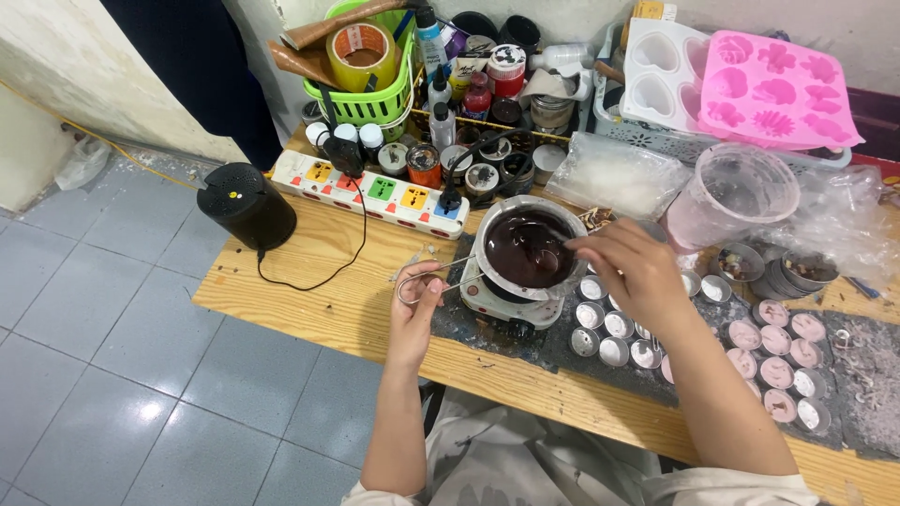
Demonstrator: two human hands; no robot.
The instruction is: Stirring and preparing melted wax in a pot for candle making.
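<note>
A metal pot (pixel 487 245) of dark brown liquid sits on a small white hot plate (pixel 502 305) on the wooden table (pixel 309 295). My left hand (pixel 417 309) grips the pot's wire handle (pixel 427 276) at its left. My right hand (pixel 633 267) hovers over the pot's right rim, fingers pinched on a thin stirrer (pixel 555 245) that dips into the liquid. Several small round tins (pixel 605 328) lie just below my right hand.
A white power strip (pixel 370 192) and black round speaker (pixel 246 204) lie at left. Behind stand a green basket (pixel 370 94), bottles and jars, a pink mould (pixel 773 89), a white mould (pixel 656 70), a clear pitcher (pixel 736 197). Pink-filled tins (pixel 778 361) fill the right.
</note>
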